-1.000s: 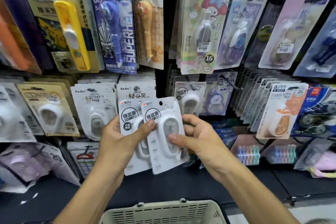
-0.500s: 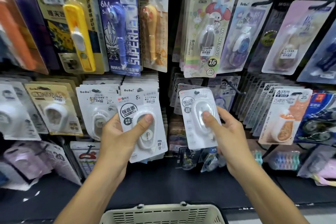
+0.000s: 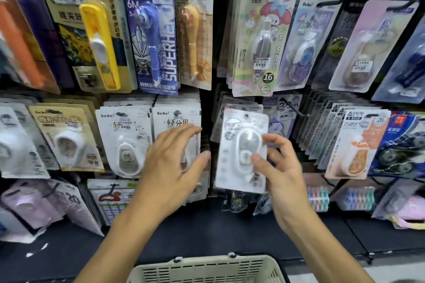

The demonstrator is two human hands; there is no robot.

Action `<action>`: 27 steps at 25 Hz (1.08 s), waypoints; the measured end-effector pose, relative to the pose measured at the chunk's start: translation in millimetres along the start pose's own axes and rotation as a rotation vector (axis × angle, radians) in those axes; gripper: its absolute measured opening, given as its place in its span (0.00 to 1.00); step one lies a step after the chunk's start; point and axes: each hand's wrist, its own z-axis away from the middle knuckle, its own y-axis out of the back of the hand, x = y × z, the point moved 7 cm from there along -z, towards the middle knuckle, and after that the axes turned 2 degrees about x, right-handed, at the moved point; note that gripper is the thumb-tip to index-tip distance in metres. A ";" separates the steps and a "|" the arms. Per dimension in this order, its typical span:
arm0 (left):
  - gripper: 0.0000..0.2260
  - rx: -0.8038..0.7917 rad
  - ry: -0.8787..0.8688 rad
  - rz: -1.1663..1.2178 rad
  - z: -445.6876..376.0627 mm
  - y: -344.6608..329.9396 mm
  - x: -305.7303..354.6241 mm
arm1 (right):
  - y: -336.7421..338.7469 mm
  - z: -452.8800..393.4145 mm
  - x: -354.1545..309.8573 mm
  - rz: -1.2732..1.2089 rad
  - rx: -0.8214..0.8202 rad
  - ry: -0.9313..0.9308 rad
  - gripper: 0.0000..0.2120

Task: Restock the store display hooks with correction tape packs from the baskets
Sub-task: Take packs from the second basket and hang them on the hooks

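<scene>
A white correction tape pack (image 3: 239, 138) is pinched in my right hand (image 3: 282, 174), thumb on the clear blister and fingers behind the card. It is upright in front of the middle row of hooks, over a thin stack of like packs (image 3: 232, 104). My left hand (image 3: 170, 165) lies with its fingers stretched over the front of a white pack (image 3: 177, 119) in the hanging row just to the left. Part of that card shows below the palm, and I cannot tell whether it hangs on a hook. The beige basket (image 3: 207, 269) sits below, between my forearms.
Rows of blister packs fill the hooks above, left and right: a yellow one (image 3: 99, 43), a blue "Superhero" one (image 3: 151, 37), a "My Melody" one (image 3: 264, 39). A dark shelf (image 3: 207, 225) runs under the hooks, with small coloured tape rolls (image 3: 319, 197) on the right.
My right hand carried its pack up and right toward the middle hook. My left hand turned from gripping a pack with the thumb to lying flat over the row of hanging packs.
</scene>
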 end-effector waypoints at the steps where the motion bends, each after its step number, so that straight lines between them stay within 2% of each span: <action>1: 0.21 -0.010 -0.009 -0.140 -0.6 1.8 -4.3 | 13.4 0.9 1.8 0.054 0.044 0.001 0.16; 6: 0.27 -0.207 0.027 -0.323 -4.3 -18.8 -17.0 | 34.3 -6.9 -5.3 0.104 0.145 0.096 0.12; 9: 0.30 -0.255 0.064 -0.367 2.3 -27.0 -27.2 | 29.2 -28.3 0.5 0.200 0.161 0.070 0.16; 13: 0.29 -0.282 0.039 -0.369 10.3 -32.2 -30.8 | 11.2 -67.0 14.5 0.476 0.053 0.031 0.14; 15: 0.27 -0.249 0.045 -0.373 15.1 -29.0 -28.9 | -0.8 -92.7 19.5 0.571 0.048 0.018 0.14; 17: 0.22 -0.129 0.003 -0.328 17.5 -23.1 -20.0 | -0.4 -110.9 23.4 0.603 0.079 -0.008 0.15; 19: 0.14 -0.025 -0.067 -0.231 1.0 -15.3 -6.5 | 17.2 -121.3 17.8 0.624 0.183 0.055 0.13; 20: 0.11 -0.052 -0.058 -0.155 -14.6 -11.4 -4.2 | 25.5 -120.7 12.5 0.645 0.256 0.126 0.11; 21: 0.08 -0.160 -0.025 -0.101 -30.3 -13.6 -5.8 | 30.5 -116.1 8.6 0.632 0.329 0.203 0.10; 22: 0.07 -0.332 -0.004 -0.114 -40.4 -21.3 -10.2 | 28.7 -108.4 12.3 0.596 0.362 0.246 0.10; 23: 0.07 -0.515 0.004 -0.183 -39.4 -33.6 -21.1 | 19.1 -95.9 30.4 0.570 0.339 0.239 0.10; 25: 0.09 -0.868 0.074 -0.317 4.6 -71.9 -64.2 | -8.9 -49.0 104.3 0.677 0.130 0.079 0.09; 27: 0.11 -1.107 0.227 -0.362 95.4 -116.0 -118.1 | -23.0 30.7 206.2 0.903 -0.268 -0.222 0.09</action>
